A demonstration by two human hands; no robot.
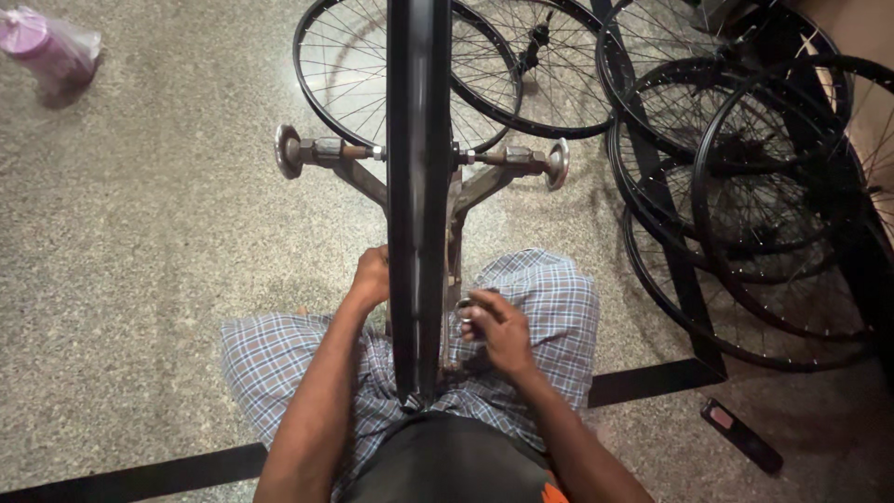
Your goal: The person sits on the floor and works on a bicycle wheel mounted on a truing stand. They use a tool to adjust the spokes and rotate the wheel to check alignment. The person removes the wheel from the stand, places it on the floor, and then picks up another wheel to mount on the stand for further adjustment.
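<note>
A black bicycle wheel rim stands edge-on in a metal truing stand between my knees. My left hand rests against the rim's left side, fingers curled on it. On the rim's right side, low down near the stand's upright, my right hand pinches a small metal tool. The stand's axle ends in round knobs on both sides. My legs are covered by a checked cloth.
Several black spoked wheels lie stacked on the speckled floor at the right and behind the stand. A small dark flat object lies at the lower right. A pink bottle in a clear bag is at the top left.
</note>
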